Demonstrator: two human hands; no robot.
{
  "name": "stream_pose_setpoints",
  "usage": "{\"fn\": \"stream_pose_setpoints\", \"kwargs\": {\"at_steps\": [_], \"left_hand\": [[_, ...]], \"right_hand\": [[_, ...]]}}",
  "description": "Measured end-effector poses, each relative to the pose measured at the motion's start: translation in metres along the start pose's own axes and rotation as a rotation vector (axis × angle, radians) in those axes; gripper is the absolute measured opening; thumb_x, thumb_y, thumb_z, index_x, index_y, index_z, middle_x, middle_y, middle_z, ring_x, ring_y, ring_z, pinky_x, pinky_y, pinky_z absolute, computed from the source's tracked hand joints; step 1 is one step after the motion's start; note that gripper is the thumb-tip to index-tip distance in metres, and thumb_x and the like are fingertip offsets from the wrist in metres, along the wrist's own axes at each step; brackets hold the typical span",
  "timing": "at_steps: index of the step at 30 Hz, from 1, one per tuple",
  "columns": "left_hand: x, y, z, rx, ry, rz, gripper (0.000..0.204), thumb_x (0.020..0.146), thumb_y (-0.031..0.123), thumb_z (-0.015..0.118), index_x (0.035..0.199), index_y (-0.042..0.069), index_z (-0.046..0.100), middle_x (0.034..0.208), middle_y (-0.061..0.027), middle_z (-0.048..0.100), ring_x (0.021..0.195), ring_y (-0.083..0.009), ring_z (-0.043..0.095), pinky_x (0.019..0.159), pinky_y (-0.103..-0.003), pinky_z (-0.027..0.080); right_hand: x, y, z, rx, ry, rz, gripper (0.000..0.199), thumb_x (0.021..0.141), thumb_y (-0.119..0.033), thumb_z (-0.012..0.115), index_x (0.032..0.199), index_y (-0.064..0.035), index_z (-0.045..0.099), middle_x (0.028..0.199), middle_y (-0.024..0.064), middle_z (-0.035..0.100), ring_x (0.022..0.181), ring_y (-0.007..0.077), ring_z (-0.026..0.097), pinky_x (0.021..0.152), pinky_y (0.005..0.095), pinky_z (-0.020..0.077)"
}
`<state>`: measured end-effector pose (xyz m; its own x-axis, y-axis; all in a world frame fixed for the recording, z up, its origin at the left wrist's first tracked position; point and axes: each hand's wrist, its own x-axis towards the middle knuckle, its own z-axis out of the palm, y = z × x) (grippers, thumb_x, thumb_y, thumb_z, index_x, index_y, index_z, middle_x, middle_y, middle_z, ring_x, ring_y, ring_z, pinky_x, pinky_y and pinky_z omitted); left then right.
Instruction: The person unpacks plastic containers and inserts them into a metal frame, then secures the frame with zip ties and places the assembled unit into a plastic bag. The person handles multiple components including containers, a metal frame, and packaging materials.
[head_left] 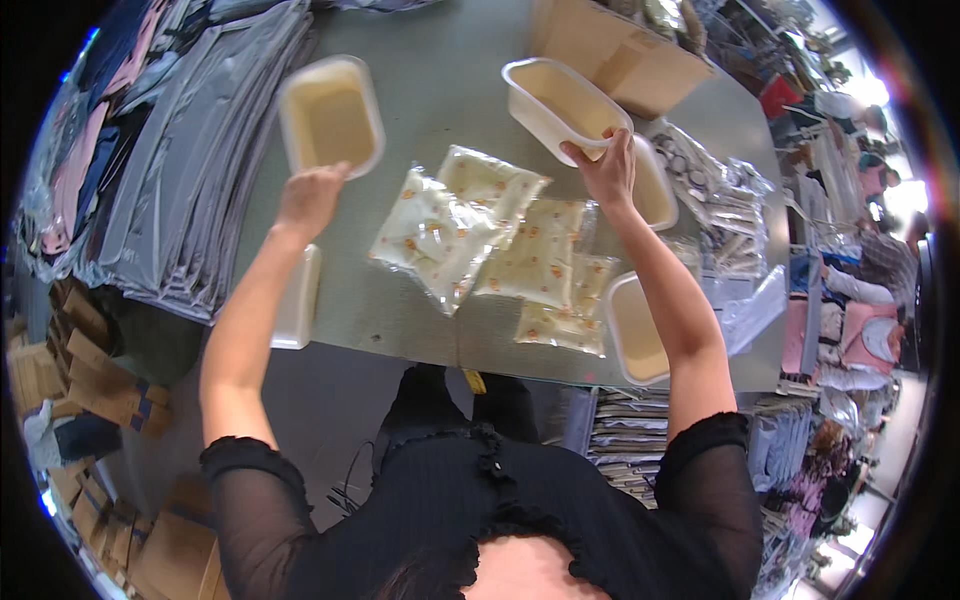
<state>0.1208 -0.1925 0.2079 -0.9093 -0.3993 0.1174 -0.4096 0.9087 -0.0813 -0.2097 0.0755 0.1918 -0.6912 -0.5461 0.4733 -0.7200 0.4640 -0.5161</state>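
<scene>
Black sleeves [470, 500] fill the lower edge, and from them both bare forearms reach up over the grey table [440, 100]. At about 11 o'clock the left hand [310, 195] grips the near short rim of the left tray [330, 115], a cream rectangular tub whose long axis runs toward 12 o'clock; the fingers are curled over that rim, though how tightly I cannot tell. At about 1 o'clock the right hand [605, 165] holds the right tray [565, 105] by its near end, fingers wrapped over the rim and thumb outside; this tub is lifted and tilted, its long axis running from 10 to 4 o'clock. Between the two hands, just below them toward 6 o'clock, lie the bags [490, 245], clear packets of pale printed cloth overlapping in a loose heap. Each hand is roughly equally near the heap.
</scene>
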Motion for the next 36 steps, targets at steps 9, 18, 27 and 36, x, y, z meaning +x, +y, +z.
{"fn": "stream_pose_setpoints", "kwargs": {"at_steps": [9, 18, 27, 36], "left_hand": [[-0.018, 0.078, 0.049, -0.473, 0.020, -0.003, 0.047, 0.081, 0.006, 0.062, 0.126, 0.002, 0.051, 0.129, -0.0184, 0.050, 0.119, -0.0311, 0.051, 0.096, -0.040, 0.045], [0.013, 0.077, 0.017, -0.992, -0.292, -0.245, 0.056, 0.081, 0.020, 0.067, 0.129, 0.004, 0.045, 0.113, -0.0167, 0.056, 0.102, -0.0266, 0.057, 0.090, -0.039, 0.046], [-0.003, 0.117, 0.059, -0.431, -0.244, -0.012, 0.069, 0.078, 0.021, 0.070, 0.137, 0.010, 0.036, 0.117, -0.0167, 0.050, 0.111, -0.0297, 0.050, 0.098, -0.042, 0.042], [0.029, 0.015, -0.039, -1.240, 0.027, -0.199, 0.083, 0.073, 0.012, 0.076, 0.141, 0.013, 0.029, 0.123, -0.0151, 0.046, 0.112, -0.0270, 0.050, 0.096, -0.042, 0.046]], "right_hand": [[-0.059, -0.008, 0.006, -0.233, -0.250, -0.027, 0.062, 0.077, -0.021, 0.069, 0.129, -0.0028, 0.040, 0.126, 0.0207, 0.048, 0.117, 0.0351, 0.047, 0.100, 0.0432, 0.0370], [-0.075, -0.034, 0.025, -0.138, -0.843, -0.268, 0.046, 0.078, -0.008, 0.060, 0.124, -0.0090, 0.056, 0.138, 0.0114, 0.046, 0.133, 0.0287, 0.035, 0.109, 0.0417, 0.0289], [-0.078, -0.061, 0.022, -0.252, -0.638, -0.361, 0.046, 0.074, -0.019, 0.069, 0.117, -0.0081, 0.057, 0.122, 0.0086, 0.056, 0.126, 0.0283, 0.043, 0.099, 0.0411, 0.0416], [0.020, -0.055, -0.046, -0.055, -0.194, -0.344, 0.039, 0.078, -0.019, 0.070, 0.114, -0.0082, 0.058, 0.114, 0.0103, 0.060, 0.110, 0.0303, 0.052, 0.096, 0.0388, 0.0402]]}}
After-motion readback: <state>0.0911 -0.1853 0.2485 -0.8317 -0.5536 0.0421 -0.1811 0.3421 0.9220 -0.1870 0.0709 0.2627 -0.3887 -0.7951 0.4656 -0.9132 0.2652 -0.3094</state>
